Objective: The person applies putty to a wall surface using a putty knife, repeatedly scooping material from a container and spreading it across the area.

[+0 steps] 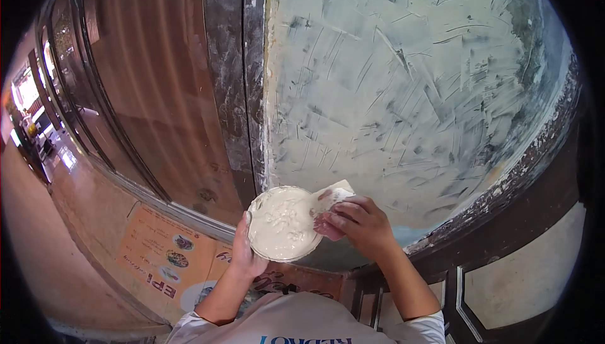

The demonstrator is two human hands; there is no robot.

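Note:
My left hand is wrapped round the side of a round bowl, which is filled with thick, lumpy off-white putty. In my right hand is a flat, pale putty spreader, gripped between thumb and fingers. Putty is smeared over the spreader, and its near side meets the right part of the bowl's rim. The palm side of both hands is mostly hidden. Beyond them stands a wall panel coated with off-white putty, streaked with grey patches and scraper marks.
A dark, putty-spotted frame edges the panel on the left, beside a brown glossy pane. An orange printed poster lies low on the left. Along the right runs a dark brown border with a rough, whitish edge.

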